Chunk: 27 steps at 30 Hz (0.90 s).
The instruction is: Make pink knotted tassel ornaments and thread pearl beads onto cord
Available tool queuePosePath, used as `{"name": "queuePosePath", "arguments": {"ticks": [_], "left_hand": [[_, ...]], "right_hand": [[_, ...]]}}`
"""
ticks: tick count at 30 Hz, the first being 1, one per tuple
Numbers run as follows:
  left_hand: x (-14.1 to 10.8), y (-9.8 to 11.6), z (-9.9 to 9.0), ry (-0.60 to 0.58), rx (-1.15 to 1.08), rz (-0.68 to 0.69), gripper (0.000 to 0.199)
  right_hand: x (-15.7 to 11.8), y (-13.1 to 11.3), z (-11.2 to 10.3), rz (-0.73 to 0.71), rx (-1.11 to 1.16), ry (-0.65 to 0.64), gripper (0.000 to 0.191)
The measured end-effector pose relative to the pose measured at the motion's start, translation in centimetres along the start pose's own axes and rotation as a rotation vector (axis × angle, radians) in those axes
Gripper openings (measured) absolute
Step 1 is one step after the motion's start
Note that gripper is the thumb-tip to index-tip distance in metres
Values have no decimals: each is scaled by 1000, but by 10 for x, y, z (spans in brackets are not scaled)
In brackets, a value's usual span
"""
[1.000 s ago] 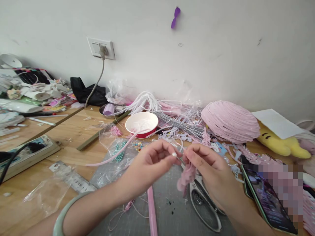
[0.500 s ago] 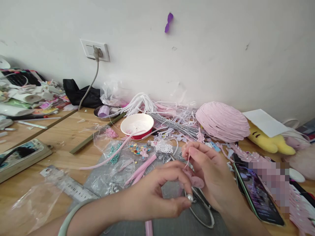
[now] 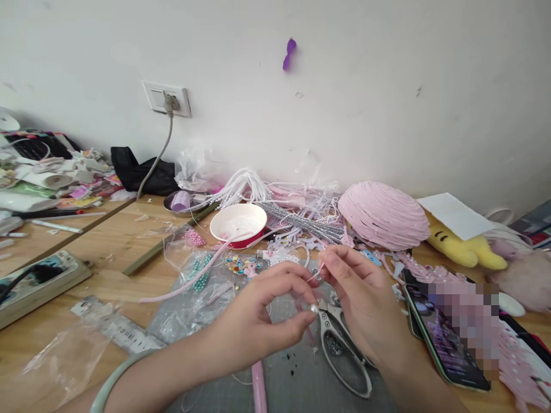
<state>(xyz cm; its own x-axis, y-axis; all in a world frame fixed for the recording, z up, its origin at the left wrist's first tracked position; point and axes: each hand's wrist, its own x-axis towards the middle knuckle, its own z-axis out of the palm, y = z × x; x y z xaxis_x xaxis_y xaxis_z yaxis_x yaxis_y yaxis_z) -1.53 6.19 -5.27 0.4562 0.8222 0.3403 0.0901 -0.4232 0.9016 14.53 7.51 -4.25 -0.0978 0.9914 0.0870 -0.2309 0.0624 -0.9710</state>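
Note:
My left hand (image 3: pixel 275 307) pinches a white pearl bead (image 3: pixel 314 309) between thumb and finger, its other fingers curled. My right hand (image 3: pixel 364 287) is closed at the fingertips on a thin pink cord (image 3: pixel 317 272), which runs down toward my left fingers. Some translucent pink material hangs below the left fingers, partly hidden and blurred. Under both hands lies a pair of scissors (image 3: pixel 344 358) with silver handles on a grey cutting mat (image 3: pixel 284 384). Close by are a pink tube-like strip (image 3: pixel 259 385) and small bags of beads (image 3: pixel 282 257).
A red and white bowl (image 3: pixel 239 221) stands behind the hands, near white cords (image 3: pixel 243 186) and silver strands (image 3: pixel 301 222). A pink ribbed dome (image 3: pixel 383 215), a yellow plush toy (image 3: pixel 469 252) and a phone (image 3: pixel 443 338) are on the right. A power strip (image 3: pixel 43 281) and ruler (image 3: pixel 116 327) lie left.
My left hand has moved left with the pearl bead, away from my right hand. The pink cord now slants between them, and more of the scissors shows. The view has tilted slightly.

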Motion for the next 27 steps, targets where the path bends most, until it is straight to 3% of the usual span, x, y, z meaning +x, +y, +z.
{"name": "queuePosePath", "arguments": {"ticks": [6,11,16,21,27], "left_hand": [[1,4,-2,111,-84,-33,4],[2,5,-2,190,-385,-128,3],[1,5,-1,162,-581,-239,5],[-1,5,-1,116,-572,-258,5],[-1,8,1,136,-376,-200,4]], "right_hand": [[-4,-1,2,-83,-188,-8,17],[-5,0,4,-39,-84,-40,16],[-4,-1,2,2,-49,-36,14],[2,-13,-13,23,-194,-73,17],[1,-32,-25,175,-550,-300,24]]}}
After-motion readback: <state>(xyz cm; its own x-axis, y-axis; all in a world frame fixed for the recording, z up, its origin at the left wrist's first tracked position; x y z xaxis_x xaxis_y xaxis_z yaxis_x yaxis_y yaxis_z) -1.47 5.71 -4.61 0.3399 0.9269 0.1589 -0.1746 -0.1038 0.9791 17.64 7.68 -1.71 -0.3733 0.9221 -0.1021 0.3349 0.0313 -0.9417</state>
